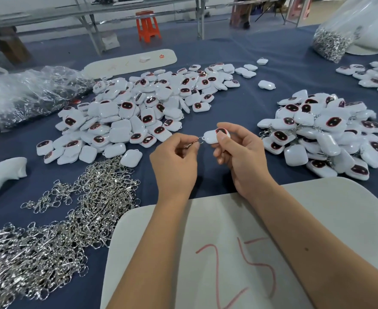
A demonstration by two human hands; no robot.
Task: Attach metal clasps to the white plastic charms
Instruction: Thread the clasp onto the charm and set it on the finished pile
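The left hand [175, 152] pinches a metal clasp [192, 143] — its ring meets the loop of the white charm [214, 136] gripped by the right hand [234, 150]. If either pinch slackens, the ring could slip off the loop — unattached.

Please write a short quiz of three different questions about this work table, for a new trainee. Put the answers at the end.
1. True or false: the left hand holds the white charm.
2. The loose pile of clasps lies on the table at which side of the person? A) left B) right C) straight ahead, beyond the hands
3. Fill in: the red number written on the white sheet under the forearms is ___.

Key:
1. False. The right hand holds the charm; the left hand pinches a metal clasp at the charm's loop.
2. A.
3. 25.
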